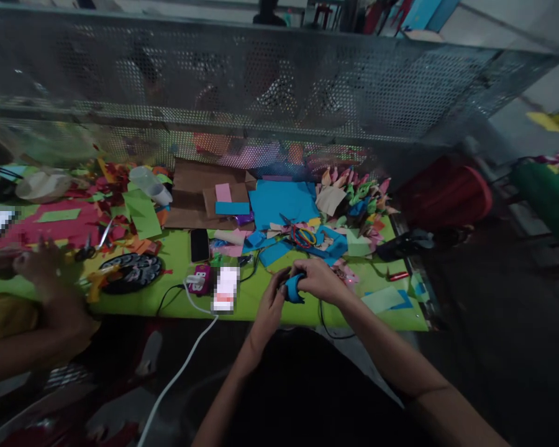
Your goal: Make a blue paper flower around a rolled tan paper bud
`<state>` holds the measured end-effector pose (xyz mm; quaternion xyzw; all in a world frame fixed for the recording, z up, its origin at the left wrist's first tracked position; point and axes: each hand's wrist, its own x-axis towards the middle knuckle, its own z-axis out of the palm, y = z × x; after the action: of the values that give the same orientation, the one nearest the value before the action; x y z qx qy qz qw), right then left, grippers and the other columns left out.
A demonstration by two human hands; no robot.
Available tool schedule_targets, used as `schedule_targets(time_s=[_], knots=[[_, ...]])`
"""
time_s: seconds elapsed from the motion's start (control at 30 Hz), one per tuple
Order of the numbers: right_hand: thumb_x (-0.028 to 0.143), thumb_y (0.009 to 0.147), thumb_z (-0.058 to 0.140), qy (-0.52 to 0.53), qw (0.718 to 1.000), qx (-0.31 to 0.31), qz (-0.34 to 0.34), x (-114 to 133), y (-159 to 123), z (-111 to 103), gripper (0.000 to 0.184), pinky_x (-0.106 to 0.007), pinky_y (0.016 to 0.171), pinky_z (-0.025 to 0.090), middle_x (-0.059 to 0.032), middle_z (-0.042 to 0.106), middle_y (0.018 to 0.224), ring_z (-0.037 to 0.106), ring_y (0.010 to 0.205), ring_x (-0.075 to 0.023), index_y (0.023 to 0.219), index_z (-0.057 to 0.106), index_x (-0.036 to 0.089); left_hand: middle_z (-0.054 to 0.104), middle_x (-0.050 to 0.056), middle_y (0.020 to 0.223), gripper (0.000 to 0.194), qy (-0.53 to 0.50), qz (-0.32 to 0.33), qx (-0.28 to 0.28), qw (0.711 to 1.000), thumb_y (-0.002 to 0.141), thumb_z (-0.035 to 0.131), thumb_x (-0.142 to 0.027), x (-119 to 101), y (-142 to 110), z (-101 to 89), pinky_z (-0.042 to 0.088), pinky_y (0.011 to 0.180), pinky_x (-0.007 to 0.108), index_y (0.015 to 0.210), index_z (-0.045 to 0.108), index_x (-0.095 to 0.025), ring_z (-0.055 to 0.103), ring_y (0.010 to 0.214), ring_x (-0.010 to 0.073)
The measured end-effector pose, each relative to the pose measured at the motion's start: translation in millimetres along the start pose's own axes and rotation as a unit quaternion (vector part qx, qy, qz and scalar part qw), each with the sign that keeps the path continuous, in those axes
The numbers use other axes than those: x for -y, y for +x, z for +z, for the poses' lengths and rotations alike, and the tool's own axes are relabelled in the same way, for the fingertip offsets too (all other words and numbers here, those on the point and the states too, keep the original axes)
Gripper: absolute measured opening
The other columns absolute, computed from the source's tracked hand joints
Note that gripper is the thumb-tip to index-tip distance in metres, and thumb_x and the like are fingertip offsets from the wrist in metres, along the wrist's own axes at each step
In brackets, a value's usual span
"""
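Observation:
A curled piece of blue paper is held between my two hands near the front edge of the green-covered table. My left hand grips its left side, fingers closed around the edge. From the right, my right hand pinches the top of the curl with bent fingers. Just beyond my hands lie blue paper scraps, red and yellow loops and a large blue sheet. A lit phone rests left of my left hand, its screen blurred out.
A purple power socket with a white cable sits beside a dark phone. Folded paper pieces pile up at the back right. A perforated metal panel borders the far side. At left, another person's hands work near scissors.

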<state>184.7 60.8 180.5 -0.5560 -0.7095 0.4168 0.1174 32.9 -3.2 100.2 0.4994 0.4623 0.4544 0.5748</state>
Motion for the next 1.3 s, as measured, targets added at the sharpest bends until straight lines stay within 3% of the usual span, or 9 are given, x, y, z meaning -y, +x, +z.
schedule_targets(time_s=[0.2, 0.33, 0.47, 0.6, 0.77, 0.87, 0.97, 1.13, 1.3], knots=[[0.015, 0.067, 0.058, 0.065, 0.997, -0.042, -0.011, -2.2, -4.7, 16.6, 0.013, -0.025, 0.058, 0.038, 0.0004, 0.064, 0.068, 0.057, 0.065, -0.0146, 0.075, 0.068, 0.017, 0.065, 0.006, 0.097, 0.048, 0.023, -0.027, -0.032, 0.999, 0.094, 0.041, -0.064, 6.7, -0.7, -6.2, 0.051, 0.086, 0.034, 0.101, 0.059, -0.02, 0.06, 0.093, 0.0196], [0.039, 0.085, 0.055, 0.224, 0.973, -0.062, -0.016, 1.5, -7.3, 42.0, 0.026, -0.027, 0.059, 0.047, -0.0022, 0.065, 0.079, 0.058, 0.064, -0.0141, 0.093, 0.068, 0.018, 0.062, 0.005, 0.092, 0.046, -0.01, -0.038, -0.105, 0.994, 0.093, 0.043, -0.063, 12.9, -7.9, -17.7, 0.049, 0.085, 0.033, 0.094, 0.059, -0.021, 0.058, 0.092, 0.0198], [0.052, 0.08, 0.066, 0.266, 0.961, -0.072, 0.018, 8.6, -9.7, 69.5, 0.042, -0.028, 0.063, 0.05, -0.0031, 0.066, 0.085, 0.059, 0.07, -0.0157, 0.108, 0.067, 0.019, 0.058, 0.004, 0.087, 0.044, -0.007, -0.027, -0.104, 0.994, 0.094, 0.046, -0.062, 19.2, -19.0, -34.9, 0.048, 0.08, 0.031, 0.091, 0.058, -0.02, 0.055, 0.085, 0.0179], [0.045, 0.068, 0.077, 0.256, 0.96, -0.099, 0.054, 7.1, -9.3, 93.1, 0.033, -0.028, 0.058, 0.045, 0.0008, 0.061, 0.072, 0.052, 0.061, -0.0137, 0.085, 0.065, 0.02, 0.057, 0.003, 0.087, 0.046, -0.014, -0.026, -0.094, 0.995, 0.091, 0.05, -0.065, 33.0, -25.7, -48.7, 0.045, 0.079, 0.031, 0.093, 0.057, -0.019, 0.054, 0.084, 0.0169], [0.043, 0.068, 0.074, 0.341, 0.915, -0.203, 0.074, -15.2, -9.9, 104.9, 0.028, -0.028, 0.061, 0.046, 0.0036, 0.055, 0.068, 0.051, 0.064, -0.014, 0.076, 0.058, 0.022, 0.057, 0.001, 0.087, 0.055, -0.134, -0.066, -0.092, 0.984, 0.078, 0.062, -0.073, 57.6, -26.3, -62.1, 0.047, 0.074, 0.029, 0.093, 0.056, -0.02, 0.053, 0.079, 0.0143], [0.043, 0.068, 0.071, 0.266, 0.921, -0.269, 0.091, -41.7, -6.7, 106.5, 0.026, -0.029, 0.063, 0.045, 0.0037, 0.054, 0.067, 0.051, 0.064, -0.0147, 0.077, 0.058, 0.022, 0.059, 0.0, 0.088, 0.052, -0.187, -0.086, -0.084, 0.975, 0.073, 0.073, -0.065, 68.7, -26.4, -66.9, 0.049, 0.074, 0.028, 0.094, 0.058, -0.021, 0.053, 0.076, 0.0124], [0.039, 0.069, 0.066, 0.085, 0.938, -0.314, 0.121, -75.5, 1.7, 112.6, 0.021, -0.033, 0.069, 0.046, -0.0023, 0.061, 0.078, 0.055, 0.069, -0.0183, 0.079, 0.06, 0.021, 0.059, 0.0, 0.088, 0.044, -0.232, -0.107, -0.096, 0.962, 0.075, 0.074, -0.057, 75.8, -27.3, -67.9, 0.051, 0.073, 0.027, 0.094, 0.058, -0.02, 0.055, 0.074, 0.0119], [0.028, 0.076, 0.058, -0.102, 0.941, -0.27, 0.176, -124.3, 14.8, 126.8, 0.018, -0.042, 0.083, 0.048, -0.0145, 0.067, 0.099, 0.062, 0.087, -0.0262, 0.088, 0.065, 0.018, 0.06, 0.001, 0.093, 0.043, -0.241, -0.121, -0.07, 0.96, 0.075, 0.076, -0.05, 80.3, -33.3, -71.3, 0.05, 0.079, 0.028, 0.102, 0.059, -0.021, 0.057, 0.082, 0.0133], [0.028, 0.076, 0.063, -0.105, 0.917, -0.347, 0.168, -116.4, 6.1, 115.3, 0.051, -0.045, 0.087, 0.05, -0.02, 0.061, 0.123, 0.063, 0.092, -0.027, 0.125, 0.059, 0.014, 0.058, 0.002, 0.1, 0.055, -0.148, -0.09, -0.03, 0.984, 0.065, 0.085, -0.036, 79.4, -32.8, -73.3, 0.048, 0.088, 0.03, 0.109, 0.053, -0.022, 0.057, 0.094, 0.0161]])
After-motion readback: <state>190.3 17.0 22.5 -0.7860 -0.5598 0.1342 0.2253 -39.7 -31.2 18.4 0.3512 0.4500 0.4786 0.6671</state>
